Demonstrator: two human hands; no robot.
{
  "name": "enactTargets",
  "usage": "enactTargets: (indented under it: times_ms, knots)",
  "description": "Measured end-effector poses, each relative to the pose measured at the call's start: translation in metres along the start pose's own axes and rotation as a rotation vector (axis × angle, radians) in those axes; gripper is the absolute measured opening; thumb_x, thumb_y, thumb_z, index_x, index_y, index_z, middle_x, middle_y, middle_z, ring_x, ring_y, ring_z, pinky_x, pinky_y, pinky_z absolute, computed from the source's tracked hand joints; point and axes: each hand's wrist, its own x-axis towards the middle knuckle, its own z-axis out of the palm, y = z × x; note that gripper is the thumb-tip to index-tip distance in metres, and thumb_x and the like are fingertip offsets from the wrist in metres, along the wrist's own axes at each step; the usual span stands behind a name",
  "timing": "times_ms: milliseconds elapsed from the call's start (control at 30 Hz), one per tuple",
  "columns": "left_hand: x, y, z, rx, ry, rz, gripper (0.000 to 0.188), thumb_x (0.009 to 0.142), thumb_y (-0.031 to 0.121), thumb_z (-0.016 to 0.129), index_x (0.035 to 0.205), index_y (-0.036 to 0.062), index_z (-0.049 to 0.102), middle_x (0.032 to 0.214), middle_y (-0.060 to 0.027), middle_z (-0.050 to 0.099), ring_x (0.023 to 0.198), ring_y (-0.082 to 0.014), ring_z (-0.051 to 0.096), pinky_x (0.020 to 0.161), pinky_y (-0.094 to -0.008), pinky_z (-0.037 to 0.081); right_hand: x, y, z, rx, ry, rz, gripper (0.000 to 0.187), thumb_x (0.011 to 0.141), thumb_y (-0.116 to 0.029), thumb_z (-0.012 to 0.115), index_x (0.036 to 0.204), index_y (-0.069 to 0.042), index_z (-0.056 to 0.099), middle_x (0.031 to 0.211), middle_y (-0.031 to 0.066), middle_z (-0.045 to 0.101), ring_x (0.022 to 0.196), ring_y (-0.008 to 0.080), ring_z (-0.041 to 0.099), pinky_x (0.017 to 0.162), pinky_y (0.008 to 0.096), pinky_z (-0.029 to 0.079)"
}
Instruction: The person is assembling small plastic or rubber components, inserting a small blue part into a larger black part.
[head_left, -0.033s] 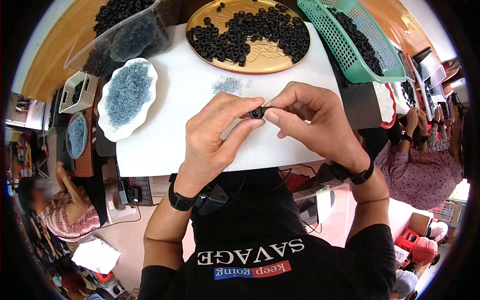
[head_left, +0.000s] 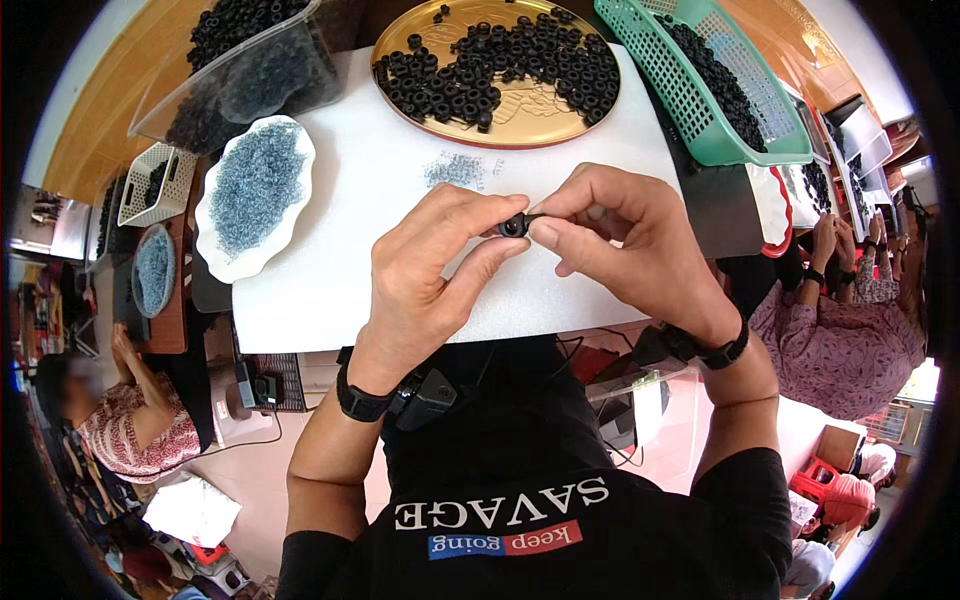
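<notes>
Over the white work mat (head_left: 350,290), my left hand (head_left: 425,265) pinches a small black ring-shaped part (head_left: 514,227) between thumb and forefinger. The part's round opening faces up toward me. My right hand (head_left: 635,245) meets it from the right, thumb and forefinger pressed together at its edge; what lies between those fingertips is too small to make out. Just beyond my hands, a little pile of tiny clear bluish pieces (head_left: 455,170) lies on the mat. A gold round tray (head_left: 520,100) at the far side bears many similar black rings (head_left: 470,100).
A white scalloped plate (head_left: 245,265) of bluish pieces stands at left. Behind it is a clear plastic tub (head_left: 270,85) of black parts. A green basket (head_left: 720,140) with black parts stands at far right. Other people (head_left: 145,420) sit on both sides.
</notes>
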Motion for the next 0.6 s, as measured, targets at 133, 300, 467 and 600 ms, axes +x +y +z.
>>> enactTargets:
  times_ms: [133, 300, 467, 600]
  knots:
    - [0.001, 0.000, -0.001, 0.042, -0.030, 0.045, 0.029, 0.077, 0.002, 0.073, 0.106, 0.0012, 0.069, 0.088, -0.0104, 0.067, 0.077, -0.0201, 0.064, 0.064, -0.0296, 0.051, 0.002, -0.001, -0.007, 0.017, -0.036, 0.044, 0.013, 0.089, -0.012, 0.069, 0.091, 0.001, 0.067, 0.077, 0.0005, 0.064, 0.067, 0.0039, 0.057, 0.055, 0.0183, 0.047]
    - [0.002, 0.005, -0.004, 0.023, -0.074, 0.069, 0.029, 0.076, 0.003, 0.075, 0.105, 0.0023, 0.070, 0.088, -0.0101, 0.066, 0.077, -0.0211, 0.063, 0.065, -0.0309, 0.050, 0.011, 0.001, -0.022, 0.304, -0.271, 0.204, 0.020, 0.088, -0.020, 0.071, 0.091, -0.001, 0.066, 0.081, 0.0054, 0.066, 0.067, 0.0082, 0.063, 0.059, 0.0220, 0.057]
    - [0.002, 0.005, -0.007, -0.025, -0.115, 0.077, 0.031, 0.074, 0.006, 0.076, 0.105, 0.0047, 0.071, 0.091, -0.0089, 0.066, 0.083, -0.0204, 0.062, 0.070, -0.0310, 0.051, 0.013, 0.017, -0.020, 0.520, -0.361, 0.300, 0.026, 0.084, -0.019, 0.074, 0.096, 0.002, 0.064, 0.079, 0.0056, 0.063, 0.062, 0.0104, 0.062, 0.056, 0.0264, 0.059]
    - [0.007, 0.004, -0.004, -0.117, -0.076, 0.154, 0.032, 0.074, 0.008, 0.077, 0.105, 0.0060, 0.071, 0.096, -0.0096, 0.067, 0.099, -0.0256, 0.061, 0.082, -0.0333, 0.052, 0.014, 0.023, -0.017, 0.638, -0.482, 0.249, 0.032, 0.086, -0.020, 0.073, 0.107, 0.002, 0.064, 0.082, 0.0062, 0.064, 0.066, 0.0120, 0.065, 0.056, 0.0255, 0.060]
